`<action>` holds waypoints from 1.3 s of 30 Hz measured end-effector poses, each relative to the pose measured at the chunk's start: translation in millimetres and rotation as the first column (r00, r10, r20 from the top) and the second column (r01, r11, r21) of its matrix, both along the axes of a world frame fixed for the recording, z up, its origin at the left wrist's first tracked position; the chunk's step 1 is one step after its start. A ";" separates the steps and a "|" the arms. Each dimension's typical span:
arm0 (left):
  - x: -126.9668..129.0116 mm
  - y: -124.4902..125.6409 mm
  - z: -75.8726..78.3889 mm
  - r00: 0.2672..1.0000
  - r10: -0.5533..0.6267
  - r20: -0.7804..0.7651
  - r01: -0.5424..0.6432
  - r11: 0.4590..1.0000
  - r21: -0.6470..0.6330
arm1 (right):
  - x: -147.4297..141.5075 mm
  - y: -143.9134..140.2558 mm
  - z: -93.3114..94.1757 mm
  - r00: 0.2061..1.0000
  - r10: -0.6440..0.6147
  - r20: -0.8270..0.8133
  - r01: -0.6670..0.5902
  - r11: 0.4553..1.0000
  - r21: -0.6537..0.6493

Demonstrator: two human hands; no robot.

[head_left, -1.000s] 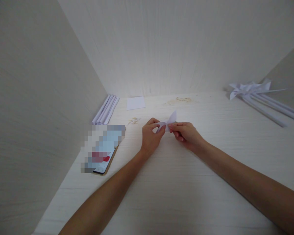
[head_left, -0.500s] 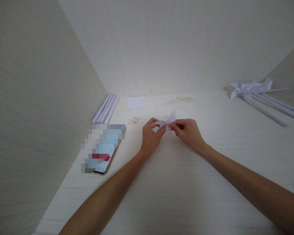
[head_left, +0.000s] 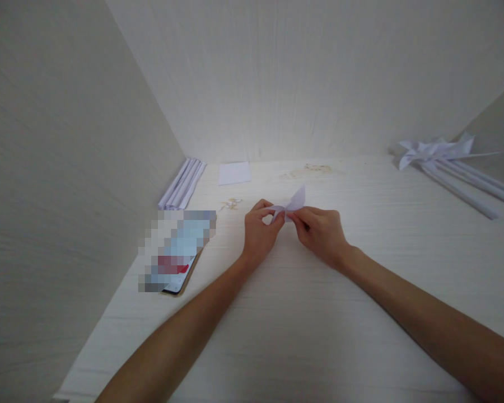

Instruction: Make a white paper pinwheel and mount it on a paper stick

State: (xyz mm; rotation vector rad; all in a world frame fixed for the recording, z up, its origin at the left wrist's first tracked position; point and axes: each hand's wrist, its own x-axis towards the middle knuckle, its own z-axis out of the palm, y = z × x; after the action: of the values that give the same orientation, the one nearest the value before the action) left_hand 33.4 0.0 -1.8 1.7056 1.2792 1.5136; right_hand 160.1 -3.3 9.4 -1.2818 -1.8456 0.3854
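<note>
Paper (head_left: 297,198) is held between both hands above the middle of the table (head_left: 319,319), with the back wall (head_left: 277,73) beyond. By the left hand (head_left: 259,234) it is pinched between thumb and forefinger; a rounded gap is left behind the tips, and a curved strip is seen across it. By the right hand (head_left: 322,234) it is gripped close beside the left fingertips, with thumb and forefinger brought together and the other fingers curled in. How firmly it is squeezed cannot be told. One pointed flap is raised above the right fingertips, and a small part is shown below, between the hands. Whether the table is touched by the paper cannot be made out.

At the left, a phone (head_left: 187,252) is laid on the table, its screen mostly blurred by blocks. Beyond it, rolls (head_left: 182,184) are set side by side near the left wall (head_left: 67,168). A flat sheet (head_left: 234,173) is placed near the back wall, and small bits (head_left: 232,204) are scattered nearer the left hand. Far right, pinwheels (head_left: 437,151) are heaped, their sticks (head_left: 466,193) pointed toward the right.
</note>
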 end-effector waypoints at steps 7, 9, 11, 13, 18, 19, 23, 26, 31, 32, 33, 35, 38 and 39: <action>1.1 -2.1 0.6 0.999 0.028 0.027 -0.028 1.000 0.013 | -11.0 0.3 6.3 0.848 -0.157 -0.507 -0.146 0.850 -0.506; 1.4 -2.6 1.3 0.999 0.025 0.026 -0.026 1.000 0.016 | -11.6 0.1 6.3 0.811 -0.176 -0.558 -0.206 0.807 -0.553; 1.7 -2.4 1.2 0.999 0.023 0.039 -0.023 1.000 0.000 | -8.5 -0.4 3.3 0.894 -0.111 -0.433 -0.085 0.909 -0.408; 1.8 -1.4 0.1 0.998 0.022 0.060 -0.020 1.000 -0.020 | -3.8 -1.1 -1.1 0.990 -0.027 -0.140 0.014 0.996 -0.090; 2.0 0.0 -1.5 0.997 0.020 0.081 -0.017 0.999 -0.036 | -1.9 -1.7 -2.7 0.993 -0.032 0.116 0.021 0.995 0.102; 1.9 -0.1 -1.0 0.997 0.020 0.081 -0.017 0.999 -0.037 | -4.1 -1.2 -0.5 0.998 -0.049 0.026 0.049 0.999 0.011; 1.4 -1.6 2.2 0.998 0.018 0.062 -0.015 0.999 -0.041 | -12.3 2.3 8.4 0.863 -0.153 -0.482 -0.154 0.828 -0.539; 1.0 -2.0 2.8 0.998 0.014 0.053 -0.011 0.999 -0.046 | -10.9 3.2 7.0 0.827 -0.165 -0.537 -0.217 0.787 -0.577; 0.7 -0.5 0.9 0.999 0.010 0.040 -0.008 0.999 -0.048 | -2.2 -0.7 -0.6 0.999 -0.011 -0.032 0.010 0.999 -0.046; 0.7 -0.3 0.8 0.999 0.008 0.031 -0.007 0.999 -0.047 | -2.1 -1.0 -0.1 1.000 -0.021 0.016 0.021 1.000 -0.002; 0.7 -0.2 1.0 1.000 0.011 0.025 -0.009 0.999 -0.047 | -2.7 -0.9 1.1 0.999 -0.028 0.016 0.029 0.999 -0.014; 0.8 -0.2 1.9 0.999 0.027 0.024 -0.026 0.998 -0.053 | -5.7 1.0 4.8 0.989 -0.061 -0.135 0.033 0.979 -0.202; 1.0 -0.3 3.2 0.999 0.037 0.037 -0.035 0.998 -0.057 | -10.3 5.6 8.8 0.856 -0.163 -0.490 -0.189 0.784 -0.591; 1.0 -0.2 3.4 0.999 0.028 0.037 -0.026 0.998 -0.060 | -10.9 7.1 8.7 0.799 -0.198 -0.568 -0.285 0.706 -0.649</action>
State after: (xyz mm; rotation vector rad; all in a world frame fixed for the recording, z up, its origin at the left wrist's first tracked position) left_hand 34.4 -0.2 1.6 1.6206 1.3197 1.5013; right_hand 149.3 3.8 18.1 -1.3594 -1.1669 1.4875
